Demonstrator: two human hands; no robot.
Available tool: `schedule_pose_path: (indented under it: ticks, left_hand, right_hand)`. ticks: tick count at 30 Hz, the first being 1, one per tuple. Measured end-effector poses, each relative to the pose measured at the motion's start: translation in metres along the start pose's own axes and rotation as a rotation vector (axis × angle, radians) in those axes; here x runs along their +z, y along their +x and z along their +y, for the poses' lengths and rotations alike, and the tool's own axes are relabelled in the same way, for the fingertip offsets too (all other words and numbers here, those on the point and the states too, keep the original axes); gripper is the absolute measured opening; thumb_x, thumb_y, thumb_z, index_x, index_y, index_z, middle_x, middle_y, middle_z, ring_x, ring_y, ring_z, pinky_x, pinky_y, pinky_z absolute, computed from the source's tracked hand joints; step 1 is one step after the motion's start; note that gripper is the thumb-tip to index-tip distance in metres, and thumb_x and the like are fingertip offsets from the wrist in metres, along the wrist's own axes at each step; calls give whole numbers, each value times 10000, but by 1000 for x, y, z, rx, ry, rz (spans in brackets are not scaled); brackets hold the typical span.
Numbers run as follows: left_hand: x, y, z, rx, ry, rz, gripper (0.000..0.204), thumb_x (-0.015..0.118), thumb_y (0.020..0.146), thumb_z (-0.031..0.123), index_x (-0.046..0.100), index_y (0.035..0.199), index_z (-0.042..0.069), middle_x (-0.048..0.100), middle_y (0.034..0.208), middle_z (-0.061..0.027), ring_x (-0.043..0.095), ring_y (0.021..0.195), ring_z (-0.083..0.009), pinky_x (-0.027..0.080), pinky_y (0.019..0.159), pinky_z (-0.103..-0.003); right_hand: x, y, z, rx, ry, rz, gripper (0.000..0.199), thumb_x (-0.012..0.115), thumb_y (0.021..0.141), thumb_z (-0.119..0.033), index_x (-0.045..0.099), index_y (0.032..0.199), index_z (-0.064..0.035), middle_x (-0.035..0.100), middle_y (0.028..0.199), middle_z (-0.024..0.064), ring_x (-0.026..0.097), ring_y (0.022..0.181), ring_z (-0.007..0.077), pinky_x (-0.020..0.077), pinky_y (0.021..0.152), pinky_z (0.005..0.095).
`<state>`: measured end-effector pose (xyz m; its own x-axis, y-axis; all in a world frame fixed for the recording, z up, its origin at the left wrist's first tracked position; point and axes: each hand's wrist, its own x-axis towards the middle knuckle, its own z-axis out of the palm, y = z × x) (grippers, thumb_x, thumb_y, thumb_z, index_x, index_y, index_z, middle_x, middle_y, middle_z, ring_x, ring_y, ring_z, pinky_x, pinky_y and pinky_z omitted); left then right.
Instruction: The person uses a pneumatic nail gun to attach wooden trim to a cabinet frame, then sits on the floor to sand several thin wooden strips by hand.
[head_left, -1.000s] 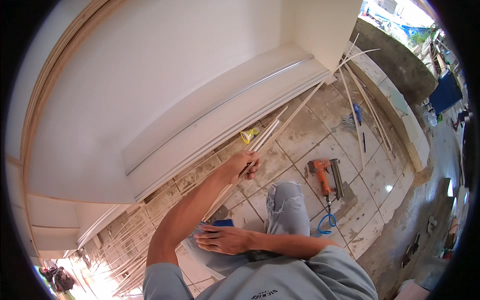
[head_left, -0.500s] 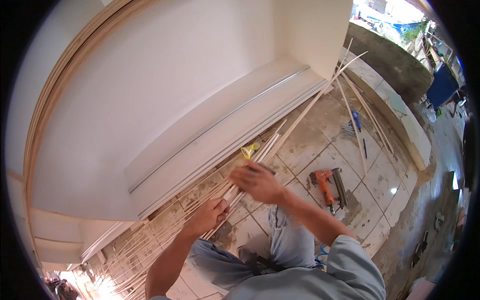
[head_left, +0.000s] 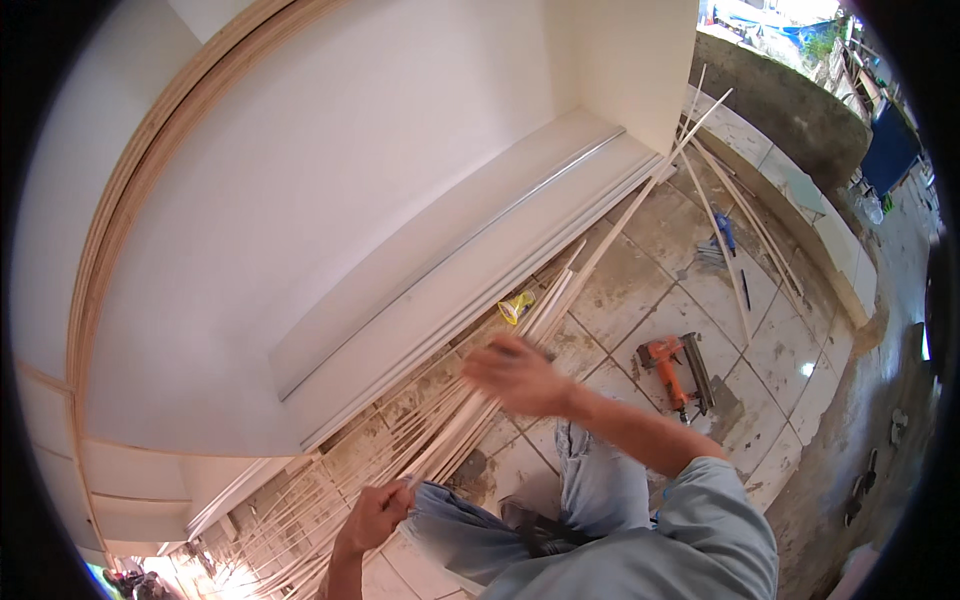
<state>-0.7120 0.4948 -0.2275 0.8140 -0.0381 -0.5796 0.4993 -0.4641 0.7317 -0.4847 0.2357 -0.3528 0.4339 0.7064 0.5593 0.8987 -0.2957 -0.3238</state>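
Note:
Near my left knee, my left hand [head_left: 380, 512] is closed round the lower end of a thin pale wooden strip [head_left: 432, 455]. The strip slants up toward my right hand [head_left: 515, 377], which is curled and smeared by motion. A small dark thing pokes out by its fingers; its kind is too blurred to tell. Below and behind the hands, a bundle of long pale strips [head_left: 549, 312] lies slanting across the tiled floor. A crumpled yellow-and-clear piece [head_left: 516, 307] lies beside the bundle, at the cabinet's foot.
A white cabinet [head_left: 400, 190] with a metal track [head_left: 500, 215] along its base fills the left and far side. On the floor to the right lie an orange nail gun [head_left: 672, 372], a blue tool [head_left: 724, 232] and more strips [head_left: 755, 235]. A low tiled ledge [head_left: 835, 255] curves beyond them.
My left hand has moved down and left toward my knee, away from the right hand, still gripping the strip. My right hand stays near the same place. The view has shifted slightly.

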Motion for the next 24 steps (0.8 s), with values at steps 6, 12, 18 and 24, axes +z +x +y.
schedule_pose_path:
  ticks: [6,12,18,24]
  left_hand:
    - [-28,-68,-32,-97,221,117,287,673,913,262,604,787,14,531,581,-29,477,531,-105,370,498,-291]
    - [-41,-93,-56,-179,271,281,338,716,851,226,571,647,-2,486,473,-36,438,478,-62,328,450,-279]
    - [-73,-148,-117,-192,375,316,266,685,855,215,567,767,-7,414,574,-42,377,566,-128,329,501,-353]
    - [-86,-172,-155,-151,808,480,239,718,890,259,715,1016,57,688,1028,-144,622,1029,-348,454,943,-455]
  right_hand:
    - [-73,-63,166,395,-321,53,432,600,732,38,652,1138,-103,644,1166,78,556,1167,271,342,1083,484]
    - [-39,-23,64,186,-108,146,352,688,747,-21,657,1086,-108,638,1147,41,563,1158,223,334,1094,475]
    - [-57,-82,151,229,-320,57,249,656,810,-59,657,1053,-111,644,1056,21,581,1085,215,368,1071,448]
    - [-71,-65,150,113,-386,47,310,669,816,-68,663,1125,-92,649,1032,38,570,1094,236,369,1037,459]
